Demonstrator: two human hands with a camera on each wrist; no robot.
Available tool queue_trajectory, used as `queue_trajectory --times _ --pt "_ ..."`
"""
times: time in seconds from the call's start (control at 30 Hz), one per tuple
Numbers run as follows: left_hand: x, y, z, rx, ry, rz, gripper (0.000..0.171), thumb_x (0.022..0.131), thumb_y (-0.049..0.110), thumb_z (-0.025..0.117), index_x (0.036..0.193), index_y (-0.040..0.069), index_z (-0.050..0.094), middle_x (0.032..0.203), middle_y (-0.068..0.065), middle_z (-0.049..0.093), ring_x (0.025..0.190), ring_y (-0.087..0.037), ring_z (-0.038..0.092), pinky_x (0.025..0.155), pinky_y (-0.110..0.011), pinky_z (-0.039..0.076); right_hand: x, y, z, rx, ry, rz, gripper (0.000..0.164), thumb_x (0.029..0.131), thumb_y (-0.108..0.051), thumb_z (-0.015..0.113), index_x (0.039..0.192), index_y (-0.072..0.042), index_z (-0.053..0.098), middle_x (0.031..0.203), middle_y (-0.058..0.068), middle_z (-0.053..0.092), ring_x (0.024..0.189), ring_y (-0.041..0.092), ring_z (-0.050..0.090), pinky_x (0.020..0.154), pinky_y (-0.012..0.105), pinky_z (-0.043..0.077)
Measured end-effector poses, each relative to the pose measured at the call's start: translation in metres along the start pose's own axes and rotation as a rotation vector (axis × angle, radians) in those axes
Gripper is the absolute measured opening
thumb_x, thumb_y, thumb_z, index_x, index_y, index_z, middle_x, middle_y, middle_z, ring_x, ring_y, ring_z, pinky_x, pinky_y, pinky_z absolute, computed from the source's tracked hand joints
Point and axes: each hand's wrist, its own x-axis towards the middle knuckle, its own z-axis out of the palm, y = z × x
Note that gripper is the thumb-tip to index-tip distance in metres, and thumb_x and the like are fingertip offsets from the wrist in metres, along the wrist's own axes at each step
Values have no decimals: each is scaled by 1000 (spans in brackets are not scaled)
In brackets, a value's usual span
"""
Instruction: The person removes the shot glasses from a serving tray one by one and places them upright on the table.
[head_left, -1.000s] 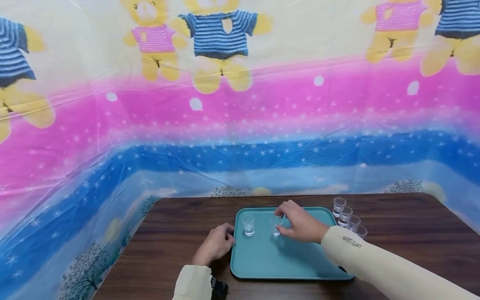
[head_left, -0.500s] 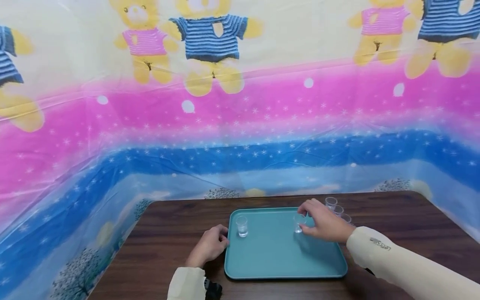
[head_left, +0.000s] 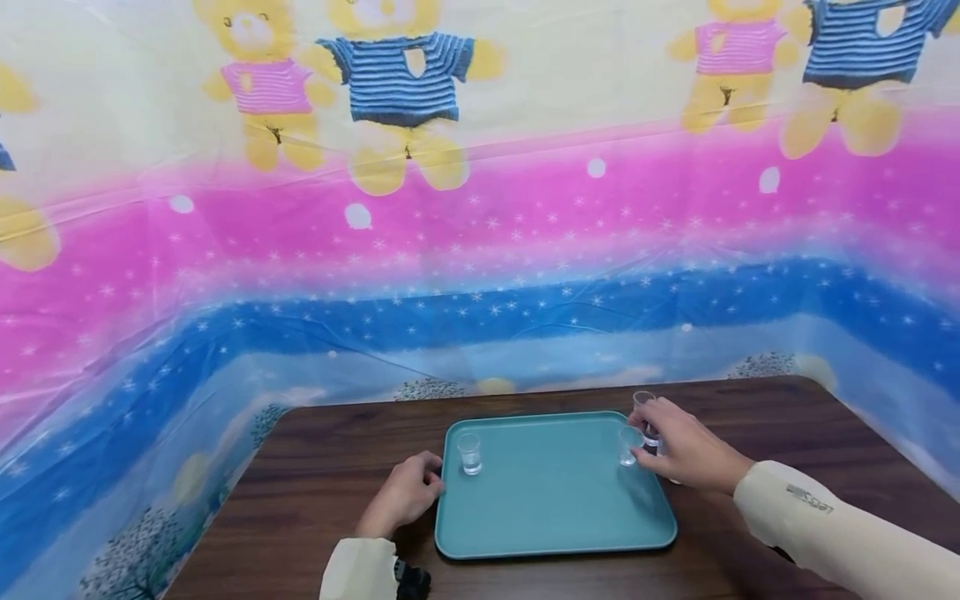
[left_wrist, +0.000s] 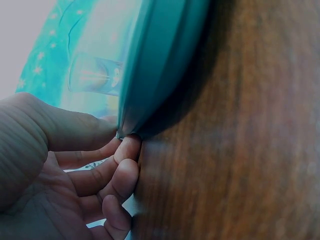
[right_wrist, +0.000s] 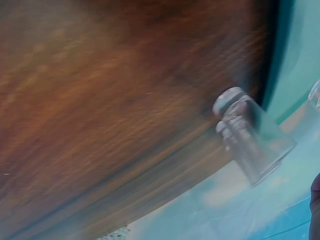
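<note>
Has carried one clear cup (head_left: 627,451) rightward over the green tray (head_left: 555,500) since the earlier frame, bringing the right hand (head_left: 693,450) to the tray's right edge. Nearest, pinches the tray's left rim with the left hand (head_left: 408,492), thumb on one side and fingertip on the other. Would risk tilting or dragging the whole tray with any tug there, and so toppling the second cup (head_left: 470,455), upright on the tray near that same side. On the right sleeve (head_left: 862,521), bears small dark lettering, roughly "Let'sSlim", last letters uncertain.

Farther out, holds the first cup between thumb and fingertips, near the tray's far right corner; cannot tell lifted from resting. Could let slip those smooth walls under a loose pinch, or slosh any contents by moving quickly; cannot tell liquid from thick base. Could also knock over the neighbouring cup (right_wrist: 255,135), standing on the brown table (head_left: 322,467) just outside the tray, with a brush of the knuckles, given so little room. May hide more behind the right hand.

On cups and tray, shows no brand or label. Farthest, faces a curtain (head_left: 465,325) printed with bears and snowflakes, without readable words.
</note>
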Motion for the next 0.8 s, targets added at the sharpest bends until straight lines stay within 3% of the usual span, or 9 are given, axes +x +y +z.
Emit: queue_trajectory --times 0.2,0.47,0.8 --pt "1 0 1 3 12 7 30 92 3 57 121 -4 54 85 -5 55 72 -19 51 63 -35 43 -18 7 -7 14 6 23 25 83 -17 72 106 -14 60 95 -2 52 80 11 50 65 26 45" --pt "-3 1 1 15 42 17 31 91 3 57 121 -5 54 85 -5 55 73 -19 51 63 -35 43 -46 15 -20 -56 62 12 28 78 -15 76 101 -14 62 92 -6 52 79 5 50 65 25 47" --pt "-4 3 3 13 61 31 32 90 2 58 121 -5 54 86 -5 55 73 -18 51 64 -35 44 -68 24 -16 -77 73 32 29 76 -13 77 101 -14 62 91 -10 50 77 1 47 63 24 46"
